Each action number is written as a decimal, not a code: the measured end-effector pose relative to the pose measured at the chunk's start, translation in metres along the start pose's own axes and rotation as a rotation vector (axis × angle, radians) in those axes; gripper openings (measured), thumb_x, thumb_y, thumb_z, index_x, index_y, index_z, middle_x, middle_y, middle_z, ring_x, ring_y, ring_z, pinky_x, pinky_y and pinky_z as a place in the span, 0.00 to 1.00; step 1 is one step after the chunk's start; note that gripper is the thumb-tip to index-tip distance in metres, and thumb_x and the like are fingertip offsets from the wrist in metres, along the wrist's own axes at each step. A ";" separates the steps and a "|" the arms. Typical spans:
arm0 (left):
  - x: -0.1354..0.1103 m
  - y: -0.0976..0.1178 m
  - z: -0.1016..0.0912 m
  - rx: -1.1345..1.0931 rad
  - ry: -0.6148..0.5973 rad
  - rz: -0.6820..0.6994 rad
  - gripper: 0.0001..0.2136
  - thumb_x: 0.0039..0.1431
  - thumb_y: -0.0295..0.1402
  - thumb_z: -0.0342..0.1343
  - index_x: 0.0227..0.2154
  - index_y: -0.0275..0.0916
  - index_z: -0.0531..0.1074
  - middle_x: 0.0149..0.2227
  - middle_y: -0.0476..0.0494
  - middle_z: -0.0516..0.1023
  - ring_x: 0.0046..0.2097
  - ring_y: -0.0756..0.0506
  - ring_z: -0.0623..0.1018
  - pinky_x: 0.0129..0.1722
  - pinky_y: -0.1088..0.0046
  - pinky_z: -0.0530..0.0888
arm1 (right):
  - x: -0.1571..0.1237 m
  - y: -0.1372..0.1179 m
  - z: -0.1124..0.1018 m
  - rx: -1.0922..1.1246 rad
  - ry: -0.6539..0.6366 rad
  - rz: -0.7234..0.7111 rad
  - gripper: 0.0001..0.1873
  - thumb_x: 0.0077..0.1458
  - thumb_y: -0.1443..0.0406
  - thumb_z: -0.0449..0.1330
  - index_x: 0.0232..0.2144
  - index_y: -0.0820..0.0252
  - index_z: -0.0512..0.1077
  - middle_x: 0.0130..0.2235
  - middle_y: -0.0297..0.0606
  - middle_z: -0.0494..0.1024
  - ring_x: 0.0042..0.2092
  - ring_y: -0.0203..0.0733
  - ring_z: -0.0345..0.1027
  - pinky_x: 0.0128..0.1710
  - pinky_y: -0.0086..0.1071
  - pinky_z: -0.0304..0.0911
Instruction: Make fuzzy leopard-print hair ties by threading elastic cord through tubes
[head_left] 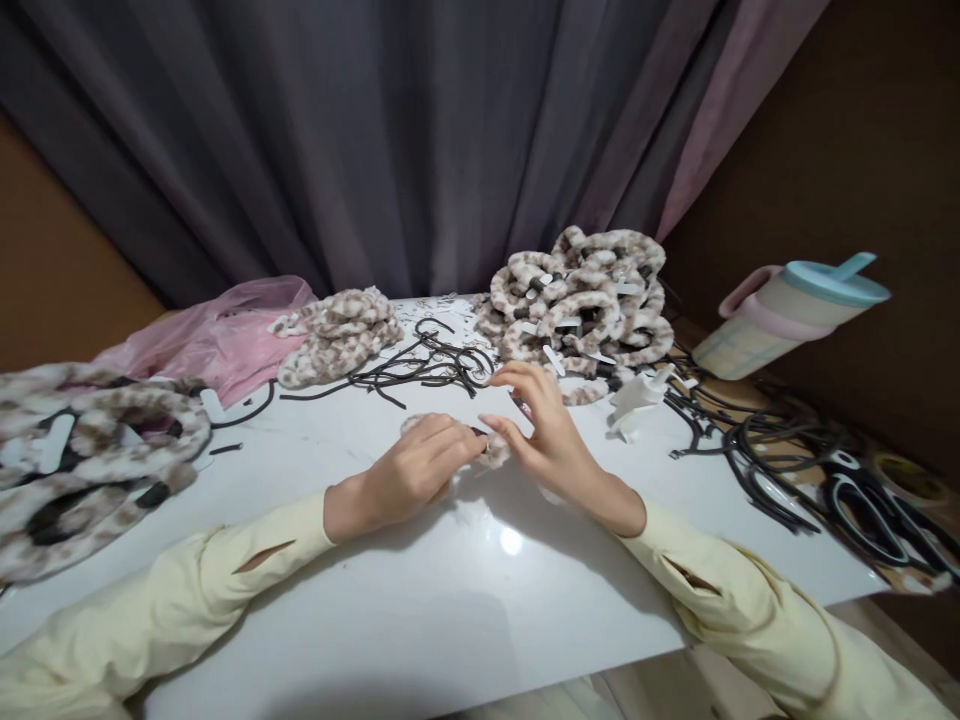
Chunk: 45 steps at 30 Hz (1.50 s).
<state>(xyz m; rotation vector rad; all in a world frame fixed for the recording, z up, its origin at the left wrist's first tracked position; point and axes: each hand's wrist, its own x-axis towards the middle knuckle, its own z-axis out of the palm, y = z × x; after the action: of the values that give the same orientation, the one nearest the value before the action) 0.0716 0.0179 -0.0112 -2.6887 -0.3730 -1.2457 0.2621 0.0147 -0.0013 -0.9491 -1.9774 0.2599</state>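
Plush (496, 455) pokes from the left hand's fingers (459, 452).

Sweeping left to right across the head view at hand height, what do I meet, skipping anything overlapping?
Furry spotted rings → left hand → right hand → tangled black cords → black-handled scissors.

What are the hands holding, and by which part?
The left hand holds a fluffy piece, seemingly near one end; the right hand is open, apparently holding nothing.
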 end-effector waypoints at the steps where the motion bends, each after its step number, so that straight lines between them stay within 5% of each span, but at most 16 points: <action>1: 0.000 -0.002 -0.002 0.062 0.028 0.063 0.10 0.62 0.22 0.42 0.41 0.32 0.66 0.31 0.38 0.76 0.32 0.46 0.72 0.31 0.69 0.71 | 0.000 -0.002 -0.005 0.010 0.039 -0.059 0.07 0.59 0.65 0.53 0.41 0.59 0.65 0.44 0.46 0.68 0.46 0.47 0.60 0.44 0.41 0.56; 3: 0.002 -0.006 -0.006 0.182 0.092 0.223 0.07 0.61 0.23 0.46 0.38 0.33 0.68 0.30 0.40 0.77 0.30 0.47 0.72 0.28 0.70 0.71 | 0.001 -0.007 -0.015 0.044 -0.023 -0.182 0.07 0.59 0.65 0.54 0.40 0.59 0.65 0.40 0.43 0.70 0.43 0.45 0.61 0.43 0.40 0.56; 7: 0.007 -0.013 -0.015 0.217 0.084 0.520 0.06 0.55 0.23 0.54 0.27 0.41 0.70 0.27 0.48 0.77 0.26 0.51 0.73 0.21 0.76 0.71 | 0.001 -0.013 -0.028 0.087 -0.378 -0.240 0.12 0.59 0.62 0.55 0.44 0.60 0.68 0.41 0.42 0.72 0.43 0.45 0.59 0.44 0.41 0.55; 11: 0.008 -0.015 -0.017 -0.102 -0.129 0.394 0.07 0.55 0.27 0.56 0.29 0.50 0.70 0.27 0.54 0.77 0.25 0.52 0.75 0.18 0.78 0.70 | -0.002 -0.012 -0.026 0.185 -0.547 -0.142 0.12 0.60 0.59 0.53 0.41 0.61 0.67 0.39 0.42 0.70 0.42 0.43 0.60 0.44 0.39 0.58; 15: 0.007 -0.017 -0.016 -0.226 -0.131 0.307 0.10 0.54 0.27 0.58 0.33 0.53 0.70 0.29 0.56 0.78 0.27 0.53 0.76 0.19 0.79 0.70 | -0.006 -0.011 -0.019 0.250 -0.466 -0.075 0.09 0.59 0.61 0.56 0.38 0.61 0.63 0.37 0.41 0.69 0.40 0.41 0.60 0.40 0.35 0.60; 19: 0.007 -0.020 -0.018 -0.220 -0.097 0.332 0.09 0.54 0.26 0.58 0.32 0.51 0.69 0.28 0.57 0.78 0.26 0.53 0.75 0.19 0.79 0.70 | -0.007 -0.011 -0.017 0.192 -0.431 -0.217 0.11 0.62 0.61 0.51 0.37 0.63 0.68 0.31 0.37 0.69 0.34 0.39 0.58 0.40 0.38 0.55; 25: 0.006 -0.019 -0.019 0.137 0.059 0.539 0.07 0.55 0.23 0.55 0.27 0.42 0.68 0.25 0.50 0.77 0.27 0.51 0.74 0.23 0.77 0.70 | -0.006 -0.014 -0.014 0.143 -0.416 -0.214 0.16 0.64 0.60 0.46 0.33 0.64 0.69 0.26 0.34 0.65 0.31 0.37 0.56 0.37 0.36 0.51; 33: -0.003 -0.003 -0.001 0.087 0.071 0.092 0.08 0.60 0.27 0.53 0.42 0.36 0.63 0.30 0.42 0.75 0.30 0.48 0.71 0.30 0.70 0.71 | -0.009 -0.014 -0.005 -0.005 -0.151 -0.279 0.05 0.55 0.72 0.50 0.31 0.62 0.65 0.23 0.32 0.63 0.29 0.38 0.55 0.35 0.36 0.49; 45: 0.004 0.009 0.001 -0.085 0.162 -0.150 0.04 0.60 0.26 0.53 0.37 0.36 0.63 0.27 0.46 0.72 0.29 0.49 0.68 0.30 0.72 0.68 | -0.015 -0.017 0.002 -0.200 0.044 -0.375 0.10 0.49 0.76 0.49 0.34 0.61 0.63 0.22 0.33 0.65 0.28 0.39 0.55 0.34 0.37 0.47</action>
<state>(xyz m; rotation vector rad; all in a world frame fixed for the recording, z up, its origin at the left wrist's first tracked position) 0.0770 0.0102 -0.0090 -2.6458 -0.5176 -1.5427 0.2560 -0.0067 -0.0037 -0.6789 -2.1209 -0.1707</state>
